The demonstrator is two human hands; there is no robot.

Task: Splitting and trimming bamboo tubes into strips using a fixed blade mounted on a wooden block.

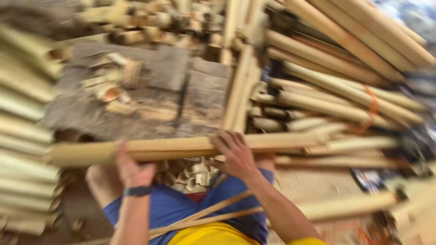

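Two hands, left hand (129, 170) and right hand (236, 154), each grasp one long bamboo pole (181, 147); piled poles uncountable.

Bright, even daylight, soft shadows. Heavy motion blur thruout, worst at left/right edges; centre only slightly sharper.

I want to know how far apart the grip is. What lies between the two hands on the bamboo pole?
In the head view, only bare bamboo pole spans between the left hand and right hand; nothing else sits there.
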